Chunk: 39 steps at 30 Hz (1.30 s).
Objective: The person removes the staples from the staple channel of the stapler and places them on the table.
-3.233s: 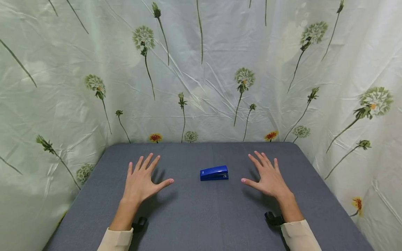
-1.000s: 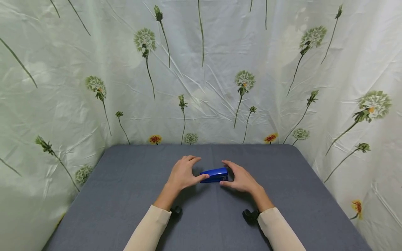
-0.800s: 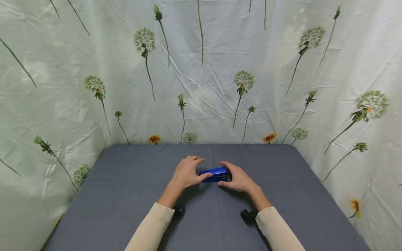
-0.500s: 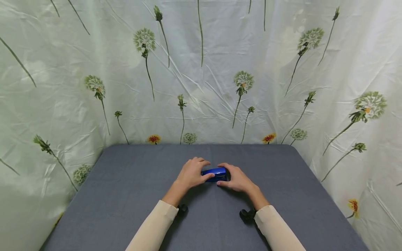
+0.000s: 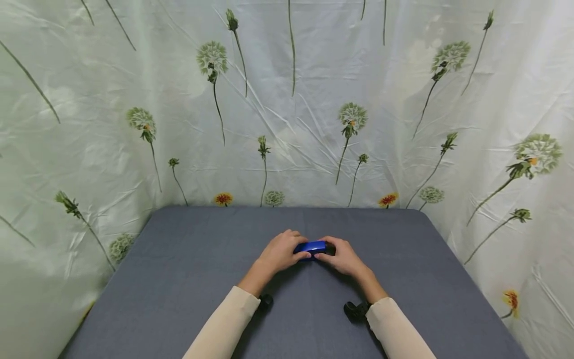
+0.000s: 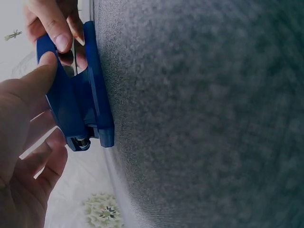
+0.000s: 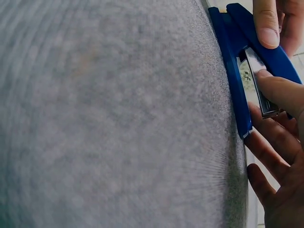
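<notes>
A blue stapler (image 5: 315, 246) stands on the grey cloth, its base down and the upper part angled up towards the right end. On its left part, my left hand (image 5: 280, 252) grips the top cover, thumb in front and fingers behind. My right hand (image 5: 344, 257) holds the right end. In the right wrist view its thumb presses the bare metal magazine (image 7: 253, 61), with fingers beyond the blue base (image 7: 231, 71). A gap shows between magazine and base. The left wrist view shows the left thumb on the blue cover (image 6: 66, 107).
A grey cloth-covered table (image 5: 215, 234) lies under both arms. A pale curtain (image 5: 287, 114) printed with dandelions hangs behind it and along both sides. Black straps with small devices (image 5: 356, 311) sit at the wrists, below the cream sleeves (image 5: 394, 324).
From wide apart, both hands have come together around the stapler. Over the last second the left hand slid right along it, and the fingers of both hands closed in on it.
</notes>
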### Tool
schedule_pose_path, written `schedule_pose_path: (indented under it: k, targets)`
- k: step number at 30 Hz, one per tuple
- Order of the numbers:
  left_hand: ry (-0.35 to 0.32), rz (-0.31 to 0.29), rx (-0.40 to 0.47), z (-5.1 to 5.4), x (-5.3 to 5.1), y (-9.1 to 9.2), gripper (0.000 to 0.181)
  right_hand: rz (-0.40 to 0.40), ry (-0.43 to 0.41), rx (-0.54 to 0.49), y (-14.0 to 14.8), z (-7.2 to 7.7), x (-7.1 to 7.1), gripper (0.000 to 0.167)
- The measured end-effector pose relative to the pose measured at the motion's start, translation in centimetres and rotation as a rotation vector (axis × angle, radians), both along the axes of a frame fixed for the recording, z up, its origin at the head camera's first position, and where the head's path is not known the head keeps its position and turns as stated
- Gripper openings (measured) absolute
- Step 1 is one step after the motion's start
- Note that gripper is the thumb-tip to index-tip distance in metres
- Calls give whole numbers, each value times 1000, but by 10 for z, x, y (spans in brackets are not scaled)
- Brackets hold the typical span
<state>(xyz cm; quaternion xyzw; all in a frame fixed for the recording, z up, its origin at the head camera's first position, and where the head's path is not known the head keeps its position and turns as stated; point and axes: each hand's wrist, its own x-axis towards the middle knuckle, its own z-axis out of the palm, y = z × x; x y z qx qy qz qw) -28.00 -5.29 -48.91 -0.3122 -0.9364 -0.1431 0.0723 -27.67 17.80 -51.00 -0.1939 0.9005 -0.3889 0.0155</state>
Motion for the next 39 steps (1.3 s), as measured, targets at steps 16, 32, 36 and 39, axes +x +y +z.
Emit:
schedule_pose_path:
  k: [16, 32, 36, 39]
  targets:
    - [-3, 27, -44, 1, 4, 6, 46, -10, -21, -23, 2, -2, 0, 14]
    - [22, 46, 9, -2, 3, 4, 43, -35, -33, -38, 1, -3, 2, 19]
    - [13, 46, 46, -1, 3, 0, 44, -40, -25, -51, 2, -3, 3, 15]
    - [-7, 51, 67, 1, 4, -2, 45, -39, -22, -48, 1, -3, 4, 11]
